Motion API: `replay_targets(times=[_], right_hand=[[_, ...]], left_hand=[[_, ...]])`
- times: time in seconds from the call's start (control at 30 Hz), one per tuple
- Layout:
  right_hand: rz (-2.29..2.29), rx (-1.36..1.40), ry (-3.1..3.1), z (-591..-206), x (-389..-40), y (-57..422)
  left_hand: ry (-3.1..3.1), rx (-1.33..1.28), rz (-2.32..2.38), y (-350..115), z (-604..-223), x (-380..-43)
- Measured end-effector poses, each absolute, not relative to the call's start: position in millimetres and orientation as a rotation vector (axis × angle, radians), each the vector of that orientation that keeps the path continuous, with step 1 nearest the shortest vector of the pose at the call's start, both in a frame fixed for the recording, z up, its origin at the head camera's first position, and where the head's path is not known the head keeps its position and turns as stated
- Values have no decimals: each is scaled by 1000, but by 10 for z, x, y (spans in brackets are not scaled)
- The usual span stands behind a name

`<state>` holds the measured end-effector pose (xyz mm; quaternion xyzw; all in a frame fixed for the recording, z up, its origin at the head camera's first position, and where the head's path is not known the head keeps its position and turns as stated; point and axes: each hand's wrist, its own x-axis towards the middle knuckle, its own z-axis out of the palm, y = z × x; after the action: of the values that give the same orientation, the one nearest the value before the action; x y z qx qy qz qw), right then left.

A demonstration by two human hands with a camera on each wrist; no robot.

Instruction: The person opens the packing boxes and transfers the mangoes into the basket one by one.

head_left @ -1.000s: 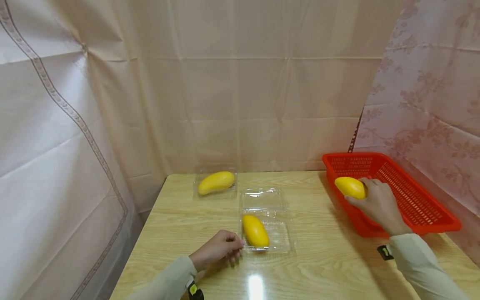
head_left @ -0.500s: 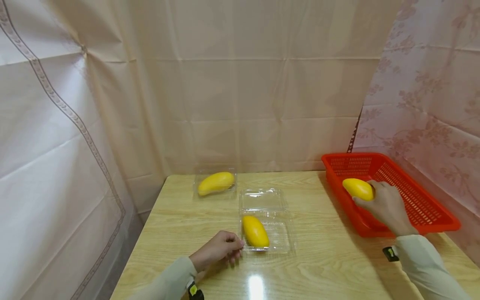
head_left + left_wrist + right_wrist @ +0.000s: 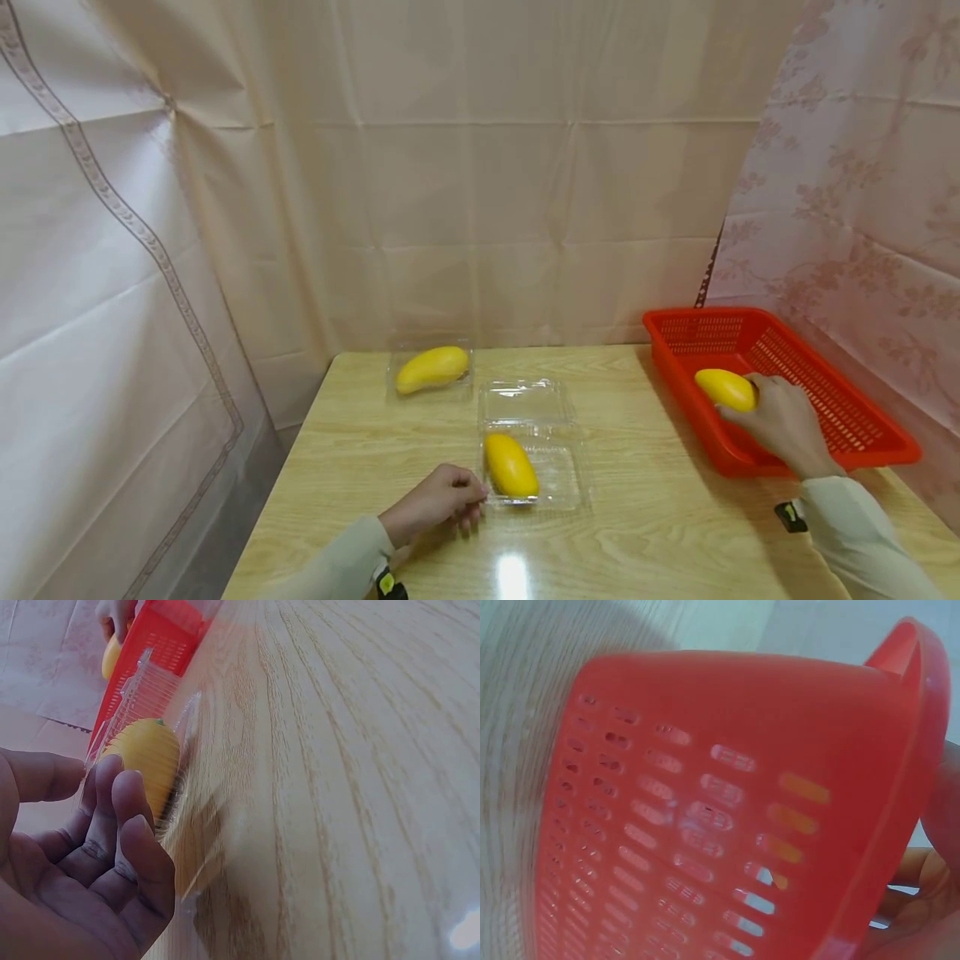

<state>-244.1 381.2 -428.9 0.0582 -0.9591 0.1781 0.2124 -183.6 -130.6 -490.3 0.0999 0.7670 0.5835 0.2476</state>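
My right hand [image 3: 791, 425] grips a yellow mango [image 3: 726, 390] over the inside of the red plastic basket [image 3: 712, 433]. In the right wrist view the basket wall [image 3: 780, 705] hides most of that mango, whose yellow shows through the slots. My left hand [image 3: 438, 502] pinches the near left edge of a clear plastic clamshell box [image 3: 557, 479], which lies with its lid folded back. A second mango [image 3: 512, 465] sits at a slant in the left part of this box. In the left wrist view, thumb and fingertips [image 3: 112, 765] meet at the clear edge.
At the back left of the wooden table [image 3: 360, 450] is another clear box [image 3: 393, 387] with a yellow mango [image 3: 432, 370] inside. A beige cloth [image 3: 465, 192] hangs behind the table, and a patterned cloth [image 3: 862, 192] hangs beside the basket.
My right hand has carried its mango rightward and lower, from the basket's left rim to within the basket. The left hand and the clamshell box stay put.
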Motion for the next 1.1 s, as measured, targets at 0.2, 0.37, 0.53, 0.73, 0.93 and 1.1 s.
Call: replay_targets(times=[0.2,0.37,0.53,0.73,0.93,1.1], right_hand=[[493,157,-2713,-4323,-2433,3838],[502,143,-2769,-4326,-2417,3867],[506,137,-2805,-4314,-2402,3878],[500,152,-2830,-4313,-2385,3886],[513,123,-2870,-4322,-2367,3887],[528,108,-2897,-4337,-2354,3914]], left_hand=[[2083,267,1595,-1309,-4913,-1829],[2079,268,1600,-1310,-4920,-1836],[2082,274,1595,-1306,-4903,-1844],[2082,270,1593,-1301,-4881,-1836],[2095,272,1585,-1301,-4879,-1831],[2096,273,1584,-1302,-4878,-1830]])
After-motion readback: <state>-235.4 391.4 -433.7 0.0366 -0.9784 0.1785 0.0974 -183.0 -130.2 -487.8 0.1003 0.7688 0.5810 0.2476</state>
